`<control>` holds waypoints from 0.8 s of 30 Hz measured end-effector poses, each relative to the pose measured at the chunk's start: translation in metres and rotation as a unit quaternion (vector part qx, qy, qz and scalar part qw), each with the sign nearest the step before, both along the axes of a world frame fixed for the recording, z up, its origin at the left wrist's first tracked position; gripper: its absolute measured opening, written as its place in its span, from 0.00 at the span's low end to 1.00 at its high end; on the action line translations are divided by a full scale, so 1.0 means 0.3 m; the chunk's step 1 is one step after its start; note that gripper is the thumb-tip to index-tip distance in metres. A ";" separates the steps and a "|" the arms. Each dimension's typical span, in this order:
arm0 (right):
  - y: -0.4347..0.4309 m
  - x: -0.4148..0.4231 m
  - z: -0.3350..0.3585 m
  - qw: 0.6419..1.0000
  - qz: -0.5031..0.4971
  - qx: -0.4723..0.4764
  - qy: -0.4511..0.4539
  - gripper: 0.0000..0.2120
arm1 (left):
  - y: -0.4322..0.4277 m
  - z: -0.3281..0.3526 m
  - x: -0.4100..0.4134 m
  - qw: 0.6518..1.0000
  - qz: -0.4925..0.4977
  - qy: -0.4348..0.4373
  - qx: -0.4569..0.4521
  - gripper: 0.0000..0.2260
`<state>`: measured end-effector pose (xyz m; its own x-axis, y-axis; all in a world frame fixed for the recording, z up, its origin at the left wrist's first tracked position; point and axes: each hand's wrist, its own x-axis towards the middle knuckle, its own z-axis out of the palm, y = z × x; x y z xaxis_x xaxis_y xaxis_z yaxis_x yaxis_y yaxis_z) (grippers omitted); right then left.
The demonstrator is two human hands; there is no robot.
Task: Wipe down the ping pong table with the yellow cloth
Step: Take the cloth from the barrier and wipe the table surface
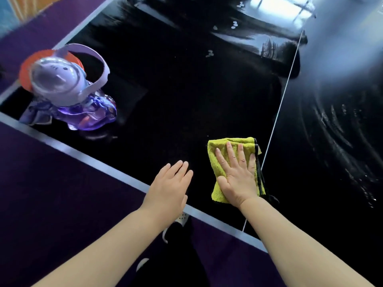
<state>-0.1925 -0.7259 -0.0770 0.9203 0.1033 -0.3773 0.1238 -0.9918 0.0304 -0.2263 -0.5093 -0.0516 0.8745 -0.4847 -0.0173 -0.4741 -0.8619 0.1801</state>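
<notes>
The yellow cloth [217, 158], folded, lies flat on the glossy black ping pong table [176, 100] near its front edge, just left of the white centre line [284, 96]. My right hand [236, 177] presses on the cloth with straight, spread fingers. My left hand [167, 189] is flat with straight fingers over the table's white front edge, beside the cloth and not touching it. Wet wipe streaks show on the table's right half.
A purple water bottle [68, 94] with a clear dome lid and a carry strap lies in the table's left corner, over an orange-red disc [27, 73]. Small white specks sit farther back. Purple floor surrounds the table; my shoes [180, 222] show below the edge.
</notes>
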 end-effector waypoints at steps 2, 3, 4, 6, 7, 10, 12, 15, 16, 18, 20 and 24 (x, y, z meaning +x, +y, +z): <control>0.058 -0.117 0.005 1.000 -0.011 0.017 -0.004 0.34 | 0.039 0.011 -0.073 1.000 -0.005 -0.005 0.007 0.31; 0.089 -0.167 0.008 0.999 -0.024 0.028 -0.005 0.35 | 0.059 0.015 -0.103 1.000 -0.005 -0.006 0.012 0.31; 0.120 -0.212 0.011 0.999 -0.042 0.034 -0.004 0.35 | 0.078 0.021 -0.129 1.000 -0.003 -0.004 0.017 0.31; 0.185 -0.279 0.014 0.995 -0.094 0.038 0.005 0.35 | 0.113 0.034 -0.169 1.000 0.004 0.003 0.025 0.32; 0.219 -0.299 0.015 0.991 -0.125 0.039 0.007 0.34 | 0.128 0.040 -0.185 0.999 0.006 0.005 0.033 0.32; 0.309 -0.310 0.015 0.976 -0.213 0.042 -0.006 0.34 | 0.162 0.054 -0.212 0.999 0.011 0.007 0.047 0.32; 0.346 -0.282 0.014 0.968 -0.249 0.039 -0.013 0.35 | 0.178 0.058 -0.209 0.999 0.015 0.010 0.046 0.32; 0.375 -0.223 0.002 0.955 -0.292 0.040 -0.021 0.37 | 0.196 0.048 -0.177 0.998 0.021 0.012 0.050 0.32; 0.381 -0.201 -0.002 0.951 -0.305 0.042 -0.024 0.37 | 0.201 0.042 -0.161 0.998 0.023 0.014 0.049 0.32; 0.391 -0.143 -0.011 0.943 -0.330 0.044 -0.024 0.37 | 0.207 0.031 -0.121 0.998 0.029 0.018 0.051 0.32; 0.387 -0.057 -0.014 0.934 -0.352 0.048 -0.027 0.37 | 0.204 0.023 -0.076 0.998 0.035 0.024 0.052 0.31; 0.330 0.191 -0.017 0.919 -0.388 0.054 -0.045 0.36 | 0.180 0.012 0.036 0.998 0.044 0.033 0.043 0.32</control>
<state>-0.1353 -0.6268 -0.0820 0.7592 -0.5650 -0.3232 -0.6208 -0.7778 -0.0985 -0.2156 -0.4553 -0.0482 0.9090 -0.4010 -0.1137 -0.3862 -0.9129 0.1318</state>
